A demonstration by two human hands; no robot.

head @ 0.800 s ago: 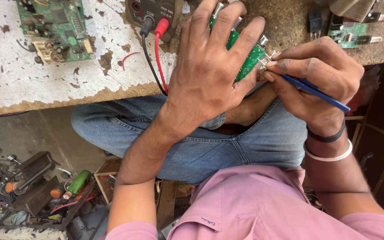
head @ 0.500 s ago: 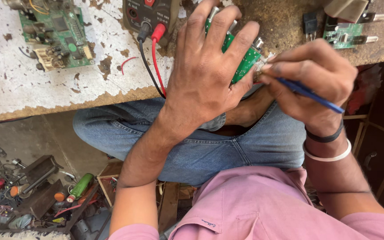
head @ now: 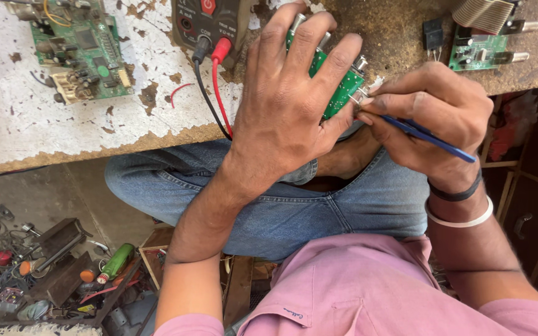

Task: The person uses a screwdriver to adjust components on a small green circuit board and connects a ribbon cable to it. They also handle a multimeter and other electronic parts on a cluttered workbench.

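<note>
Green circuit board (head: 337, 87) and blue tool (head: 434, 137) in both hands.

The left hand (head: 287, 118) is raised with fingers (head: 334, 65) curled in a grip; the right hand (head: 428, 121) pinches beside it, wrists apart.

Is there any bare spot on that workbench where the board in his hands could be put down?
Yes: the worn white bench top between the big circuit board and the front edge. Crowded: around the meter with its leads, and the small board at the right corner.
</note>
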